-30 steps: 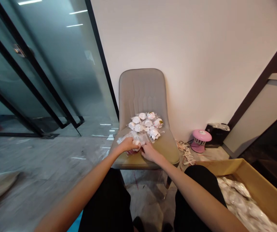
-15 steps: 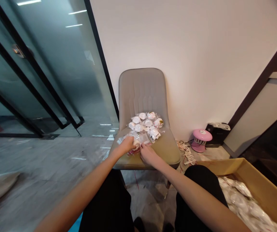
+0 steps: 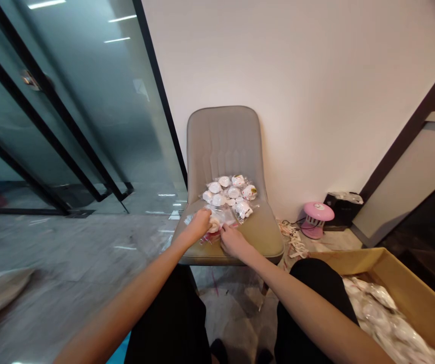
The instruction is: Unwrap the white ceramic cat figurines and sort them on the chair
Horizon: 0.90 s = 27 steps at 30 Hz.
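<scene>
A grey upholstered chair (image 3: 225,146) stands against the wall, and a heap of small white items in clear plastic wrap (image 3: 228,194) lies on its seat. My left hand (image 3: 198,226) and my right hand (image 3: 233,241) are just below the heap, close together. They both pinch a clear plastic bag (image 3: 217,220) with a pale rounded item (image 3: 213,226) in it. My fingers hide part of the bag. A pinkish strip (image 3: 212,237) shows under it.
A glass door with black frames (image 3: 50,101) stands at the left. On the floor at the right are a cardboard box (image 3: 399,275) of plastic-wrapped items, a pink fan-like device (image 3: 318,218), a black box (image 3: 341,210) and loose paper strips (image 3: 293,240).
My hands stay on the bag, and the left hand has shifted slightly up and away from the camera. The pale item now shows more between them. The view has barely moved.
</scene>
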Tool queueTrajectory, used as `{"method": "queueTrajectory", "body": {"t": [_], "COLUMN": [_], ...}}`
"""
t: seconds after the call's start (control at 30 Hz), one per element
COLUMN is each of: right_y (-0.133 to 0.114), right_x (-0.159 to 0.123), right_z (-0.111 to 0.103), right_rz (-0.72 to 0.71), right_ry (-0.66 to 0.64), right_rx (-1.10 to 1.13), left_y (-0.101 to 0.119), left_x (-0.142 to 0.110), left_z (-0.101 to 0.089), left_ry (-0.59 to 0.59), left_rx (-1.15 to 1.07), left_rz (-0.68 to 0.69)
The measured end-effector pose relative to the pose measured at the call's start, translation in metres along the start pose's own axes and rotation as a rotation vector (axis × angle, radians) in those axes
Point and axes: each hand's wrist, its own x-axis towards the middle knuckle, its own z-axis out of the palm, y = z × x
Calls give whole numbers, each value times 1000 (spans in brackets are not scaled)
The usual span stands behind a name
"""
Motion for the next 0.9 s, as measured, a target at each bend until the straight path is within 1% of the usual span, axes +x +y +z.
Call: {"method": "queueTrajectory", "body": {"t": [0.2,0.47,0.63,0.8,0.9], "right_y": [-4,-8,-9,-10,-10], "right_x": [-2,-4,-2,-4,-5], "right_z": [-5,-7,-8,-11,-12], "right_rz": [12,30,35,45,48], "right_ry": [10,-15,-11,-17,-26], "right_rx": [8,31,25,35,42], "left_y": [-1,1,4,5,6], "left_x": [0,-3,-5,-7,-9], "left_z": [0,-9,-16,-21,-23], "left_ry": [-7,14,25,12,29], "left_rx": [-3,-57,-68,-47,-29], "left_rz": [7,-32,-23,-39,-42]}}
